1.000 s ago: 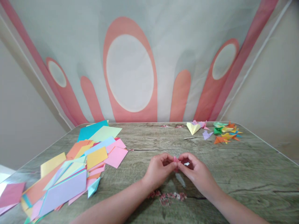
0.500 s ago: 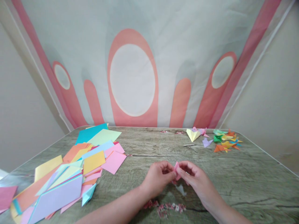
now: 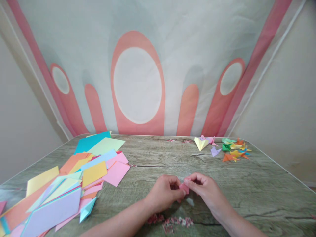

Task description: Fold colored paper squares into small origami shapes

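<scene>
A small folded piece of pink paper [image 3: 184,188] is pinched between my two hands above the table, near the front middle. My left hand [image 3: 166,190] grips it from the left, thumb and curled fingers closed on it. From the right, the thumb and forefinger of my right hand [image 3: 202,186] press together at its upper right edge. Fingers cover part of the paper, so its full shape is hidden.
Loose coloured paper sheets [image 3: 54,210] spread over the table's left side, with a folded light-blue paper piece [image 3: 87,209] at their edge. Several small folded paper figures [image 3: 235,149] lie at the back right, near a pale yellow folded paper [image 3: 200,144]. Behind the wood-patterned table [image 3: 148,158] hangs a printed cloth [image 3: 172,65].
The pink paper has turned from upright to flatter and sits slightly lower between my fingers. My right fingers have shifted to its upper edge. The whole view has moved a little.
</scene>
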A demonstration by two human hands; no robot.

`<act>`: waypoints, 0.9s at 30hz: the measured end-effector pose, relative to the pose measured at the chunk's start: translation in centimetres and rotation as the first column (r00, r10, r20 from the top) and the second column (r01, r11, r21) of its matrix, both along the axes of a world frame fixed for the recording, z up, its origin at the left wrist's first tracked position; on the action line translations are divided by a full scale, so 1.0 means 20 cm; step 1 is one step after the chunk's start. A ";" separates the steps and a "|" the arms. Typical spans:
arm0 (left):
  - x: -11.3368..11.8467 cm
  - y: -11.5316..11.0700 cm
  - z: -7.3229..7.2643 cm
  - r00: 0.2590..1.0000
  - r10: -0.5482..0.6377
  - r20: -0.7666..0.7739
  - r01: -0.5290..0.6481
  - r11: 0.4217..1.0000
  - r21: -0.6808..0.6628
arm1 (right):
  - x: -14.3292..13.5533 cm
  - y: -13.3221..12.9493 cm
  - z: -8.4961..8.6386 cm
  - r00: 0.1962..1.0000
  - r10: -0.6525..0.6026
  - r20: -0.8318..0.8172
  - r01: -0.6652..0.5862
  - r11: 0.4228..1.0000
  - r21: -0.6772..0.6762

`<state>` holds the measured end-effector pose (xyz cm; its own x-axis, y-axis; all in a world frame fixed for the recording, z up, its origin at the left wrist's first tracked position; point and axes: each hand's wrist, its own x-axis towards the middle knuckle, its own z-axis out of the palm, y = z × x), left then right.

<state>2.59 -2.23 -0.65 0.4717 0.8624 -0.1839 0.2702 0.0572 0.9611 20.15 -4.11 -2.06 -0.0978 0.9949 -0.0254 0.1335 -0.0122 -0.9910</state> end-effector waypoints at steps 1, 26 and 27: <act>-0.01 0.01 0.01 1.000 0.021 0.002 -0.021 1.000 0.012 | 0.01 0.01 0.00 0.999 -0.017 0.029 0.017 1.000 0.002; -0.06 0.05 0.07 0.972 0.049 -0.231 0.004 0.975 0.221 | -0.02 -0.02 0.04 0.959 0.105 0.265 -0.117 0.993 0.029; -0.06 0.05 0.07 0.973 0.044 -0.227 0.006 0.977 0.214 | -0.02 -0.02 0.04 0.956 0.105 0.273 -0.120 0.992 0.038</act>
<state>1.41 -1.17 0.79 0.4217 0.9015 -0.0971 0.4855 -0.1340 0.8639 19.77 -4.43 -1.33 -0.2058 0.9785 -0.0129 0.3939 0.0707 -0.9164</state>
